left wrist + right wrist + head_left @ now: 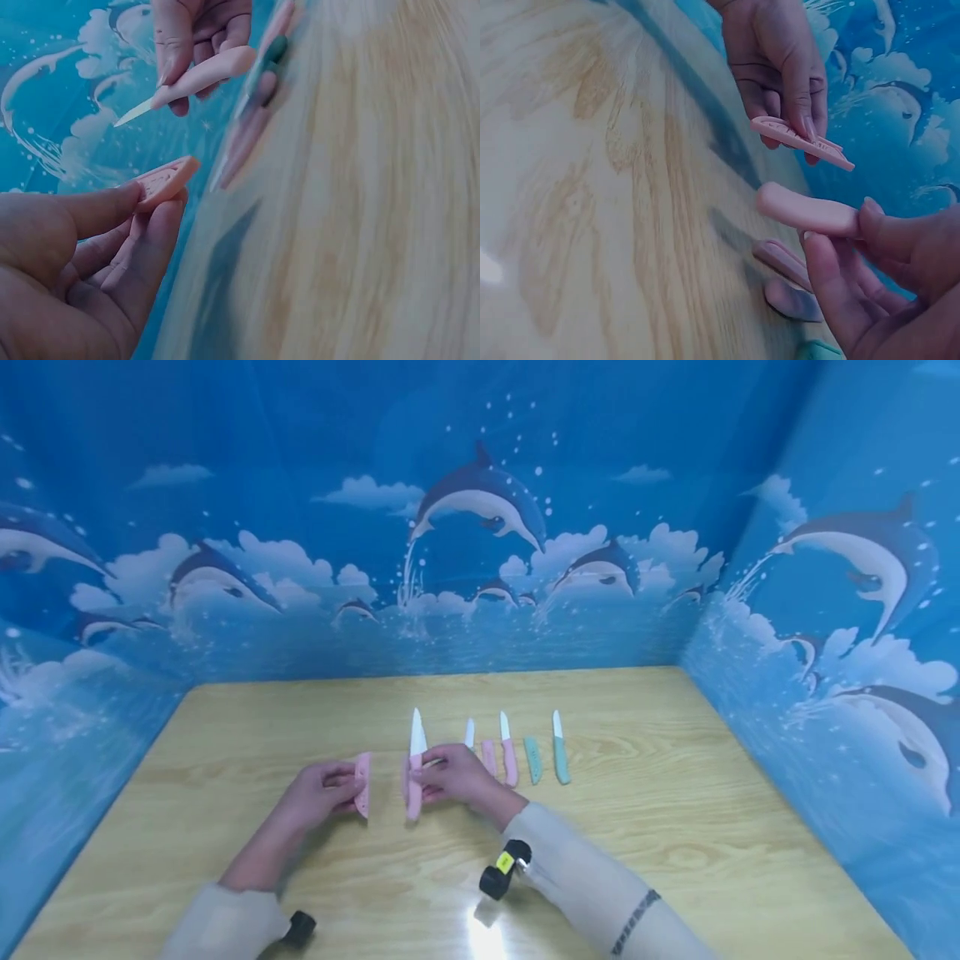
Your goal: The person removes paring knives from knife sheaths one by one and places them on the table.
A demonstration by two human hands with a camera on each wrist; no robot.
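My left hand (318, 793) pinches a pink knife sheath (363, 785) between thumb and fingers, above the table's left-centre. The left wrist view shows the sheath (169, 184) by its end, and the right wrist view its slotted side (802, 142). Just to the right, my right hand (457, 774) grips a knife (415, 777) by its pink handle. Its white blade points away from me in the head view. Sheath and knife are apart. Below the right hand, another white blade and a pink edge show in part; the hand covers the rest.
To the right lie a partly hidden white-bladed knife (469, 732), a pink sheath (489, 757), a pink-handled knife (509, 760), a teal sheath (532, 760) and a teal-handled knife (561, 756). A dolphin-print curtain (480, 635) borders the wooden table (675, 827).
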